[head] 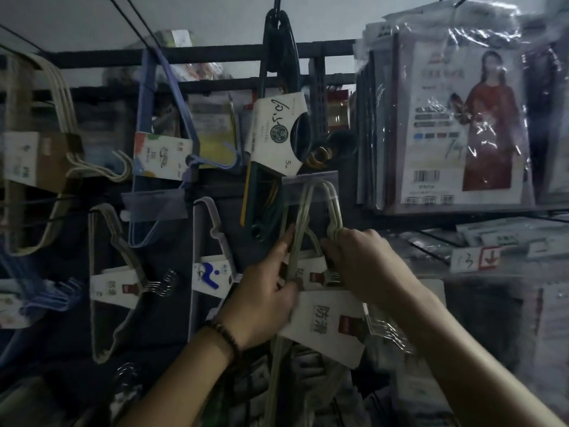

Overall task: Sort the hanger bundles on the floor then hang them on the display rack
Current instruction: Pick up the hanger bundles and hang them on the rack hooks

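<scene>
Single head-worn view (wide-angle, edges bowed), facing forward and slightly down at the display rack (246, 53). Very close: left hand (264, 291) and right hand (360, 260) on a hanger bundle (326, 322) just below centre, forearms entering from the bottom edge.

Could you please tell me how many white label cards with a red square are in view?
3. One card hangs at lower left; one sits between the left hand and right hand; one, nearest, lies below them on the hanger bundle they grip. Others may be hidden.
</scene>
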### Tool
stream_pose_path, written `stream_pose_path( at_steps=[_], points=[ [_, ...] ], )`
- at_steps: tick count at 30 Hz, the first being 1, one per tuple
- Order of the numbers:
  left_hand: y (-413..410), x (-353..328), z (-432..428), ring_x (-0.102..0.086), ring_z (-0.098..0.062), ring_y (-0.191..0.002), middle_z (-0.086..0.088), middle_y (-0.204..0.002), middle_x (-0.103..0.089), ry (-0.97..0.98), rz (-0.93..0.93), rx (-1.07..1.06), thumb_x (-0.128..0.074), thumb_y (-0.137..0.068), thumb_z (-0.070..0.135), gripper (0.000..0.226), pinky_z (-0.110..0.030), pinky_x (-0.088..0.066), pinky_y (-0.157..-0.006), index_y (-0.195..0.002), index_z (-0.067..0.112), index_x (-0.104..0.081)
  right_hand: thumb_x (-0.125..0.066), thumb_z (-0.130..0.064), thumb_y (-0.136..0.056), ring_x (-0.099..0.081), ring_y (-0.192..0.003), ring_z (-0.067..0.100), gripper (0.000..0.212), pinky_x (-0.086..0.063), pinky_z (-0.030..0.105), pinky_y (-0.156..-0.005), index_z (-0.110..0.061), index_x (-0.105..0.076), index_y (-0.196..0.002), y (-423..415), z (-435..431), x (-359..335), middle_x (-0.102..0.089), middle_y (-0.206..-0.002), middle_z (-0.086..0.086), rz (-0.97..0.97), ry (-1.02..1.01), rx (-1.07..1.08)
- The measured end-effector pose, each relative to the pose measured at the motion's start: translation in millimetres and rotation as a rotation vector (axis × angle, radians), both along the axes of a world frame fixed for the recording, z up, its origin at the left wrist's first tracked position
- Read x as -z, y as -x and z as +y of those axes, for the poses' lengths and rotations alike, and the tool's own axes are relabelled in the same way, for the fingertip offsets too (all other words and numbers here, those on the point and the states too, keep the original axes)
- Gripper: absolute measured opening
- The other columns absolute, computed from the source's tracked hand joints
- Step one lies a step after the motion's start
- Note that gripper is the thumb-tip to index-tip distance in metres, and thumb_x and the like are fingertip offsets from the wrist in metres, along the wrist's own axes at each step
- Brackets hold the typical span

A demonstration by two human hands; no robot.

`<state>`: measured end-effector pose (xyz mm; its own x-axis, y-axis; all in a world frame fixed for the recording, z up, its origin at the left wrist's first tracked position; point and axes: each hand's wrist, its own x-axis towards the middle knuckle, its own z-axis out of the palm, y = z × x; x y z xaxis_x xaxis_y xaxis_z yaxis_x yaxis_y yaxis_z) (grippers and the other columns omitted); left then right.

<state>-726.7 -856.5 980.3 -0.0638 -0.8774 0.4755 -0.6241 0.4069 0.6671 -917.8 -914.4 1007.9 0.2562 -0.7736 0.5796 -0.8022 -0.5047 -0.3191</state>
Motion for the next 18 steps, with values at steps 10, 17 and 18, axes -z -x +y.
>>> stream_pose_path(
  at_steps=[10, 17, 18],
  points=[
    [18.8, -10.3, 16.5, -0.063, 0.011, -0.089, 0.026, -0.112, -0.062, 0.005, -0.125, -0.111, -0.049, -0.107, 0.024, 0.066, -0.015, -0.057, -0.083, -0.160, 0.048, -0.018, -0.048, -0.051, -0.106, -0.069, -0.071, 0.021, 0.042, -0.060, 0.039, -0.065, -0.019, -0.067, -0.087, 9.5, 1.0, -21.9, -0.069, -0.084, 0.003, 0.029, -0.167, -0.108],
    [20.2, -0.8, -8.0, -0.069, -0.009, -0.110, 0.012, -0.124, -0.072, -0.008, -0.128, -0.157, -0.050, -0.104, 0.023, 0.070, -0.042, -0.059, -0.096, -0.155, 0.059, -0.020, -0.048, -0.052, -0.106, -0.066, -0.080, 0.028, 0.040, -0.056, 0.040, -0.069, -0.019, -0.065, -0.093, 1.4, -21.0, -16.8, -0.066, -0.089, 0.005, 0.096, -0.176, -0.066],
    [18.4, -2.0, -19.0, -0.068, -0.015, -0.109, 0.007, -0.125, -0.070, -0.024, -0.167, -0.204, -0.050, -0.101, 0.019, 0.074, -0.043, -0.059, -0.096, -0.156, 0.057, -0.018, -0.047, -0.052, -0.106, -0.066, -0.081, 0.030, 0.041, -0.054, 0.040, -0.069, -0.017, -0.064, -0.096, -2.2, -29.5, -16.8, -0.067, -0.091, 0.007, 0.080, -0.183, -0.054]
  ],
)
